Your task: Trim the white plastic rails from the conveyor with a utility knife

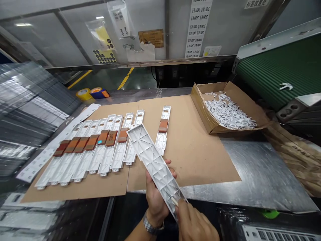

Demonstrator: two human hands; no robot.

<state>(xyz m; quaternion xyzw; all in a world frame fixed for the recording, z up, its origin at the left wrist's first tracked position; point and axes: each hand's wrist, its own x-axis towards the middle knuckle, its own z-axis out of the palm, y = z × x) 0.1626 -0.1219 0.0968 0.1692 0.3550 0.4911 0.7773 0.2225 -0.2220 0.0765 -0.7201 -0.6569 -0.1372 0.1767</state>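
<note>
Steadying the long white ribbed plastic strip [156, 164] in the curled left hand [155, 202] should help the right hand [197, 222], whose fingers pinch a slim white piece [174, 201].

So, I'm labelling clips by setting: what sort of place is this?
Probably a factory work station: a green ribbed belt, likely a conveyor, a box of many small white parts, and similar white strips in a row.

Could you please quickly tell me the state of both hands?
Left hand: closed, holding the white panel.
Right hand: closed, apparently pinching a small white piece against the panel.
</note>
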